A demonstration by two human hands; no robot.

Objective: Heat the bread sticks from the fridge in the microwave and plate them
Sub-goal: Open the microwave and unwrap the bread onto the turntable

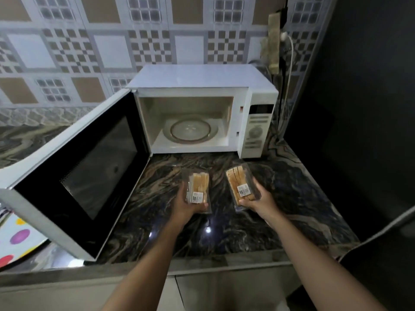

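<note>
We are holding two clear plastic packs of bread sticks [200,181] over the tabletop [296,198], just in front of the microwave [202,79], one pack in each hand. The left pack [197,189] is sitting in the left hand [185,206], whose grip is curling round its near end from below, with the thumb lying along its left edge. The right pack [239,181] is sitting in the right hand [258,202], the grip closing round its near end, thumb on top and fingers running up its right side. Each pack is showing pale sticks lying side by side and is wearing one white barcode label (we cannot count the sticks through the blur). The two packs are staying apart, with a strip of dark marbled stone showing between them. Whether either is touching the stone we cannot tell.

Beyond them the microwave's door [74,176] is hanging wide open to the left, and one round glass turntable [190,131] is lying inside the cavity with nothing on it. The control panel [256,131] is facing us on the right. One white plate with coloured dots [15,239] is peeking out at the lower left, partly under the door.
</note>
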